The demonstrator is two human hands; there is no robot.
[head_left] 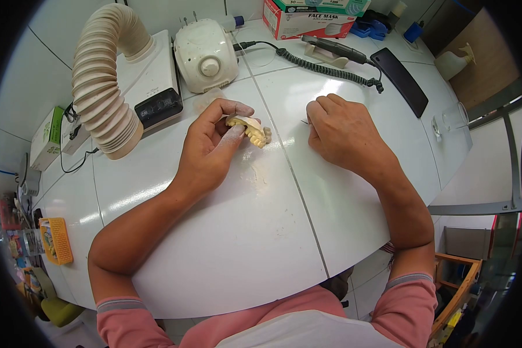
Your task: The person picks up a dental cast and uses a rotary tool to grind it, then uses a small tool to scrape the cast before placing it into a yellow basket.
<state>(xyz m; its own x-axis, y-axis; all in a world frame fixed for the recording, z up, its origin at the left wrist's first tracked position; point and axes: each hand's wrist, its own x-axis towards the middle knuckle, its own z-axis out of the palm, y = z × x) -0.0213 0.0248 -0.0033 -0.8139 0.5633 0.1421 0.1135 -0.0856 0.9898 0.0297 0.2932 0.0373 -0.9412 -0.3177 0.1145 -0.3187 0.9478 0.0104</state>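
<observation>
My left hand [213,145] is closed on a pale yellow dental cast [250,130], gripped between thumb and fingers above the white table. A row of moulded teeth on the cast faces right and down. Whitish dust coats my thumb and index finger. To the right and apart from the cast, my right hand [341,126] is curled with its knuckles up. A thin dark tip sticks out at its left side, but what the fingers hold is hidden. Pale powder [258,174] lies on the table below the cast.
A ribbed suction hose [101,87] arches at the left, beside a white control unit [207,55]. A corded handpiece [336,49] rests on its stand near a black phone [399,81]. Face mask boxes [307,20] stand behind. An orange basket [56,240] sits far left.
</observation>
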